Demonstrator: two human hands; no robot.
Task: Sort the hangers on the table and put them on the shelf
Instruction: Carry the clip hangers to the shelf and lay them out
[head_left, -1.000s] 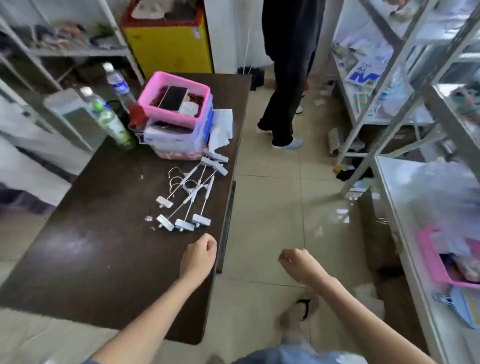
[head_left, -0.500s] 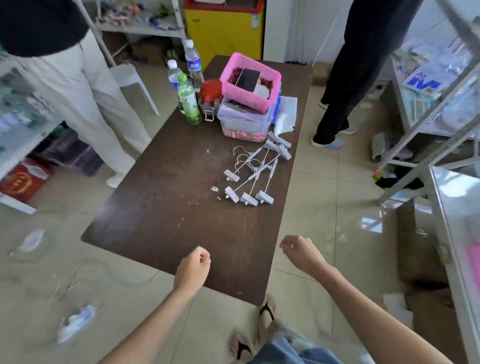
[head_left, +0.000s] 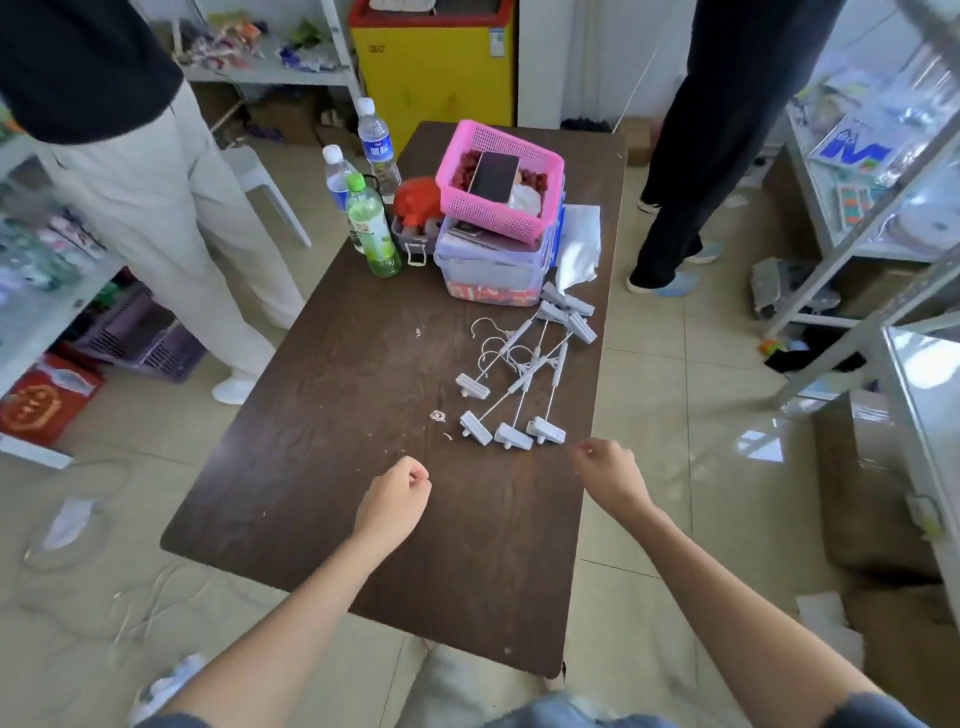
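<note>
At the bottom edge a strip of denim and both forearms enter the view, cut off above the elbow; the left hand (head_left: 397, 491) is curled into a loose fist over the near middle of the dark brown table (head_left: 322, 431), holding nothing that can be seen; the right hand (head_left: 605, 470) is likewise curled shut with the knuckles up, near the table's right edge, and its palm side is hidden, so whether anything small sits inside cannot be told. Just beyond the right hand, apart from it, lies the tangle of white clip hangers (head_left: 522, 374) on the right half of the table; their wire hooks overlap so that the count is hard to make out; a few pale scraps (head_left: 438, 415) lie to their left. Farther on, a clear storage box (head_left: 493, 267) bears a tilted pink basket (head_left: 498, 179) with a dark phone (head_left: 494, 175) in it; the other contents are mostly hidden. Left of these stand three bottles (head_left: 371, 228), one green. A metal shelf (head_left: 878, 218) rises at the right, its top cut off and blurred. Two people stand at the far corners, seen only from the torso down; a yellow cabinet (head_left: 434, 67) sits behind the table.
</note>
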